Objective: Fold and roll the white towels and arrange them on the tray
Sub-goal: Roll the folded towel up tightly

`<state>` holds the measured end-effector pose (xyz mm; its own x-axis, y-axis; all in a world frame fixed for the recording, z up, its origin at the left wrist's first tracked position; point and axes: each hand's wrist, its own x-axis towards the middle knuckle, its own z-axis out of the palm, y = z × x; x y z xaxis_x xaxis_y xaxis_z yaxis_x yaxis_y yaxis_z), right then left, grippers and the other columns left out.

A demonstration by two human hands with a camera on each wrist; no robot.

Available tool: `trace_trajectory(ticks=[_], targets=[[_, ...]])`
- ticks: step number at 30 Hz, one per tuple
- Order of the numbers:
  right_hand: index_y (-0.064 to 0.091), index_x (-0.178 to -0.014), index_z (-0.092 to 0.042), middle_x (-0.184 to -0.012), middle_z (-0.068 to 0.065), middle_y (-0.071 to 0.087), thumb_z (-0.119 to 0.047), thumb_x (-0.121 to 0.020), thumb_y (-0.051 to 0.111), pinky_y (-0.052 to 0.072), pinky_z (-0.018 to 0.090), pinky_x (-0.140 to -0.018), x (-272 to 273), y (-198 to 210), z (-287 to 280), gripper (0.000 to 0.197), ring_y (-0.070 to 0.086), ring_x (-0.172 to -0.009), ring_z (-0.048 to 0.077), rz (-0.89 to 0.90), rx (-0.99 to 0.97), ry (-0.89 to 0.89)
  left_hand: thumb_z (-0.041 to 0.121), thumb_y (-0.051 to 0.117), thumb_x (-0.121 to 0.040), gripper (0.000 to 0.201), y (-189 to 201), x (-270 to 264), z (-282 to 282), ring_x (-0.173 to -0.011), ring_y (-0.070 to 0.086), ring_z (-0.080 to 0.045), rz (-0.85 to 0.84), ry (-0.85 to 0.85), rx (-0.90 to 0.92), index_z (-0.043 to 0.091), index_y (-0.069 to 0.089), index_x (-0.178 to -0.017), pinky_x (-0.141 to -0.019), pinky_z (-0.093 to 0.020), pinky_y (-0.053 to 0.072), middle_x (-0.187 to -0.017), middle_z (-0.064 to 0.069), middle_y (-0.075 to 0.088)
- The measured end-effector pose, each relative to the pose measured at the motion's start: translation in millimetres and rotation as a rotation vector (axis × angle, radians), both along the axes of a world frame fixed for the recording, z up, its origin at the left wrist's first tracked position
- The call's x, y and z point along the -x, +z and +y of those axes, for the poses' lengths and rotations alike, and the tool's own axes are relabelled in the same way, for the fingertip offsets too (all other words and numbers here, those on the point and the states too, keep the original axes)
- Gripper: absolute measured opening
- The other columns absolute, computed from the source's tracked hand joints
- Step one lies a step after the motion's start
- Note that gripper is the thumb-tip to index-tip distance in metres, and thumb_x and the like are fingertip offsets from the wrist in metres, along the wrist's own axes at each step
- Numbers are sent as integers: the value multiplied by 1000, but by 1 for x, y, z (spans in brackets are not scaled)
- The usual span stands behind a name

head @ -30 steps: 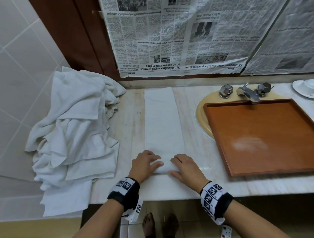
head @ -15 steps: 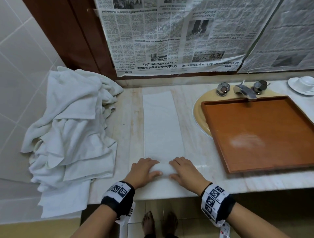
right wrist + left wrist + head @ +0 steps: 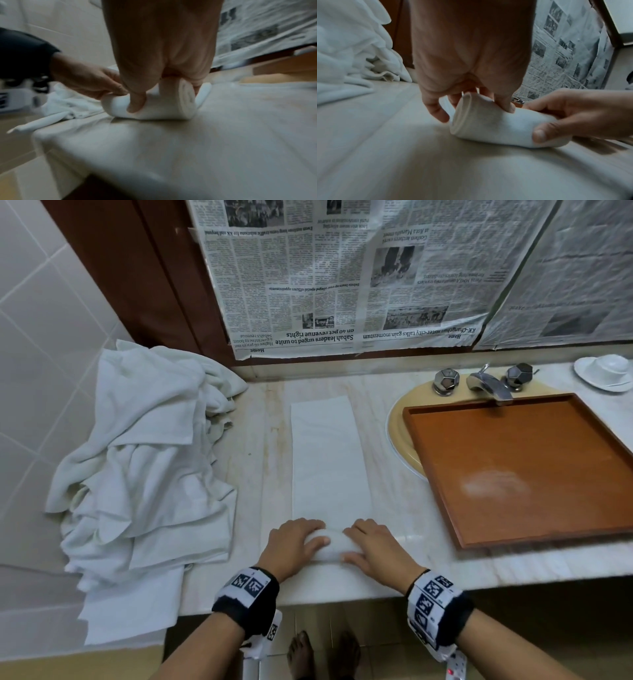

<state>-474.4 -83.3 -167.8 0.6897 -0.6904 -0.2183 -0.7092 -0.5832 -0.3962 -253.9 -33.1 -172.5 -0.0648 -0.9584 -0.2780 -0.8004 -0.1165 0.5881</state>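
both hands, left hand [image 3: 294,544] and right hand [image 3: 376,546], curl around the towel roll [image 3: 331,546] left of the tray [image 3: 534,474]; press evenly, keep edges aligned, roll tight.

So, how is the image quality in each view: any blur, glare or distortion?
Head view: sharp, evenly lit, wide-angle bending of the wall lines, a pale sheen on the tray. Left wrist view: dim, the rolled towel fairly clear, the counter in front smeared. Right wrist view: dimmer and softer, with blurred edges.
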Motion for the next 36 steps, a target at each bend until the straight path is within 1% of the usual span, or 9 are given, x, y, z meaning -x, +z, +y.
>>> trace_trajectory(ticks=[6, 11, 13, 15, 18, 24, 28, 32, 36], targets=[[61, -122, -12, -121, 7, 59, -45, -94, 62, 37, 29, -93, -8, 23, -21, 44, 52, -113, 21, -34, -427, -52, 74, 44, -82, 60, -6, 3, 23, -107, 50, -12, -135, -92, 238, 38, 62, -126, -87, -35, 39, -119, 15, 58], [56, -125, -16, -117, 4, 54, -42, -99, 43, 45, 41, -89, -5, 12, 9, 39, 55, -106, 27, 105, 163, -59, 82, 35, -75, 70, 0, -2, 12, -106, 54, -8, 29, -17, -1, 41, 65, -122, -95, -39, 43, -116, 15, 64], [61, -117, -16, -107, 3, 59, -50, -84, 56, 53, 40, -79, -5, 4, 25, 48, 62, -93, 25, 127, 230, -34, 83, 35, -73, 72, 1, -2, 5, -108, 58, -10, 74, 6, -49, 38, 68, -119, -96, -40, 44, -116, 13, 67], [62, -116, -15, -104, 3, 60, -55, -72, 68, 55, 39, -76, -3, -5, 30, 59, 64, -90, 25, 130, 207, 2, 82, 33, -75, 72, 0, -1, 3, -109, 60, -12, 91, 28, -76, 35, 70, -115, -96, -40, 45, -114, 12, 69], [56, -129, -16, -119, 4, 54, -55, -88, 48, 44, 39, -92, 0, 1, 16, 58, 54, -109, 25, 67, 70, -4, 79, 25, -80, 68, -1, 6, 11, -112, 53, -9, 25, 42, -8, 39, 65, -118, -96, -39, 43, -120, 19, 59], [52, -137, -19, -131, 1, 42, -55, -90, 62, 31, 37, -107, -1, 22, -10, 60, 35, -125, 20, 24, -356, -123, 81, 32, -81, 72, -5, 9, 36, -125, 40, -9, -170, -65, 139, 41, 50, -138, -95, -33, 32, -136, 19, 46], [50, -136, -18, -128, 4, 48, -51, -93, 54, 42, 39, -100, 3, 11, 9, 54, 48, -115, 25, 27, 21, -98, 95, 26, -70, 84, -3, 1, 19, -122, 45, -9, -75, -27, -35, 46, 53, -133, -97, -39, 36, -129, 22, 53], [54, -127, -17, -117, 3, 59, -46, -72, 75, 52, 44, -92, -1, -2, 22, 66, 62, -105, 26, 108, 239, -3, 83, 35, -75, 71, 7, -1, 6, -124, 47, -13, -33, -31, -112, 45, 56, -131, -101, -47, 38, -130, 16, 56], [46, -140, -20, -131, 3, 49, -31, -91, 59, 38, 41, -101, -9, 12, -3, 51, 45, -122, 25, 91, 15, -20, 70, 44, -88, 62, 8, 12, 22, -130, 39, -16, -261, -40, 79, 36, 48, -140, -100, -40, 33, -141, 14, 45]])
